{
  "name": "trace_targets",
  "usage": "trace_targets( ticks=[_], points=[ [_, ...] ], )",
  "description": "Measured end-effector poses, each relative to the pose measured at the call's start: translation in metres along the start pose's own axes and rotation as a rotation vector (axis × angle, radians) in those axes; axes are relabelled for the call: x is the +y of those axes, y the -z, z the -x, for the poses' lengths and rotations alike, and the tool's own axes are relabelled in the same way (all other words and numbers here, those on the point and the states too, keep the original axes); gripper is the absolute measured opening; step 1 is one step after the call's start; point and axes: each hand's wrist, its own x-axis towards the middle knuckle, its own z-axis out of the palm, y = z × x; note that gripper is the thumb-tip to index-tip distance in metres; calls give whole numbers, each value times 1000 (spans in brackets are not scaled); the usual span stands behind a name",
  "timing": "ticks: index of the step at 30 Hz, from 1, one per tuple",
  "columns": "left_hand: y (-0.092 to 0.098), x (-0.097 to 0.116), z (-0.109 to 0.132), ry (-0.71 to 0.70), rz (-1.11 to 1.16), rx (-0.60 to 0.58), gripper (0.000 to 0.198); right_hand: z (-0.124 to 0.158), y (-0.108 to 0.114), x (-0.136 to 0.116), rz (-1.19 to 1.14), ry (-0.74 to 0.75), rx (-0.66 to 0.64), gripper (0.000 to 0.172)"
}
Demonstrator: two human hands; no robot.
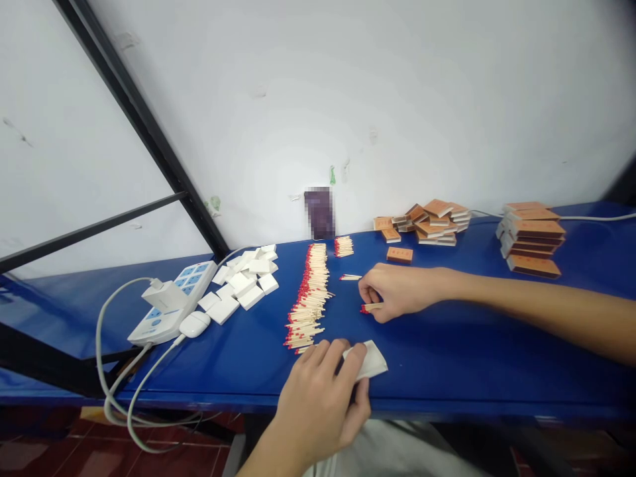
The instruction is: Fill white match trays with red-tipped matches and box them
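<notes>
My left hand (322, 391) is closed around a white matchbox tray (371, 361) near the table's front edge; its inside is hard to make out. To the upper right, my right hand (392, 291) pinches a few red-tipped matches (372, 307), their heads pointing left. A couple of loose matches (350, 277) lie on the table just left of its knuckles. A long row of matches (313, 291) runs from the wall toward my left hand, with a smaller bunch (343, 246) beside its far end.
White trays (243, 281) lie heaped at left, near a power strip (173, 301) with a charger, white case (195, 323) and cables. Orange-brown matchboxes form a loose pile (434, 222) and a stack (532, 238) at right; one box (399, 255) lies apart. A purple pixelated object (320, 213) leans against the wall.
</notes>
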Motion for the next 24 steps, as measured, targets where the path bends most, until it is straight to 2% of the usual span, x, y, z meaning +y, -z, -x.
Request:
trace_targets(
  ticks=[24],
  points=[
    [0,0,0,-2,-12,-18,35,0,1,0,18,20,14,11]
  ],
)
